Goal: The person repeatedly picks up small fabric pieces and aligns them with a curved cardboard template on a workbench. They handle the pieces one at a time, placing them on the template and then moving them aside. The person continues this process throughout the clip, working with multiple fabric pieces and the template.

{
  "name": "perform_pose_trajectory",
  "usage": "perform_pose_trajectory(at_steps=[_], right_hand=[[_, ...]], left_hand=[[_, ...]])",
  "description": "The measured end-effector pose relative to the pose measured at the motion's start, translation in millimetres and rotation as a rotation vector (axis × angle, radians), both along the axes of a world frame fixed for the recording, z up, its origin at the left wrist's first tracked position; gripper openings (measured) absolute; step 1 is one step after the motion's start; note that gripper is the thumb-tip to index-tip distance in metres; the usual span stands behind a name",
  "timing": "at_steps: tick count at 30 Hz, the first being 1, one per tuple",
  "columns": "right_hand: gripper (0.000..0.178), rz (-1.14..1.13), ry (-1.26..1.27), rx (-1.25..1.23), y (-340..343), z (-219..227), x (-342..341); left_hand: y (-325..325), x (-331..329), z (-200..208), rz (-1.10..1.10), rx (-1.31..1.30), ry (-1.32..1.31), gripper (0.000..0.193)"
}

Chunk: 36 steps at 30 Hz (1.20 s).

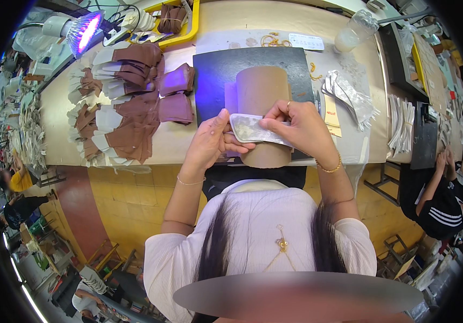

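A curved, flat silver-grey piece [247, 128] with a pale rim lies across the near part of a brown cylinder [263, 89]. My left hand [212, 141] holds its left end, the fingers reaching underneath and the thumb raised beside it. From the right, my right hand [301, 126] has its thumb pressed on the piece and its fingers curled together. Whether something small sits in that pinch cannot be made out. The cylinder rests on a black board [212, 72] on the table.
Stacks of brown and white cut pieces [129, 126] cover the table's left side. Silvery sheets [350, 99] lie to the right, near a clear bottle [356, 32]. A lit lamp [85, 33] and yellow tray [188, 35] stand far left. Another person [433, 199] sits at right.
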State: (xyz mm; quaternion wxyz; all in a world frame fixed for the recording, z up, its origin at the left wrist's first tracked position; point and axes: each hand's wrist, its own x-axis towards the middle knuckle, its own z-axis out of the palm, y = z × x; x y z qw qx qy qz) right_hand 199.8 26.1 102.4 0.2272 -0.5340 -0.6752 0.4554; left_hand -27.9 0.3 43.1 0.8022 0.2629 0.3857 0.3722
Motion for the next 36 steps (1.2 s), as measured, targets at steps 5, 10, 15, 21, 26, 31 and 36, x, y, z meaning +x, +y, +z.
perform_pose_trajectory(at_steps=[5,10,15,21,26,31,36], right_hand=[[0.024,0.013,-0.053,0.011,1.0,3.2,-2.7],[0.022,0.017,-0.089,0.024,0.5,5.9,-4.2],[0.023,0.018,-0.097,0.066,0.3,1.7,-4.7],[0.026,0.023,-0.039,-0.001,2.2,-1.9,6.3],[0.041,-0.001,0.148,-0.178,1.7,2.3,42.5],[0.046,-0.056,0.257,-0.212,-1.7,-11.9,55.4],[0.056,-0.085,0.304,-0.233,-2.1,-40.9,63.6]], left_hand=[[-0.7,0.9,-1.0,0.013,-0.026,-0.008,0.056],[1.0,2.5,2.2,-0.036,-0.019,0.078,0.036],[1.3,5.5,5.3,-0.031,-0.02,0.097,0.026],[2.9,7.2,1.2,-0.02,0.009,0.123,0.022],[7.0,2.0,2.2,-0.045,0.01,0.147,0.02],[9.5,-1.2,-2.2,-0.05,-0.005,0.141,0.019],[13.5,-8.2,-19.4,-0.085,-0.027,0.099,0.018]])
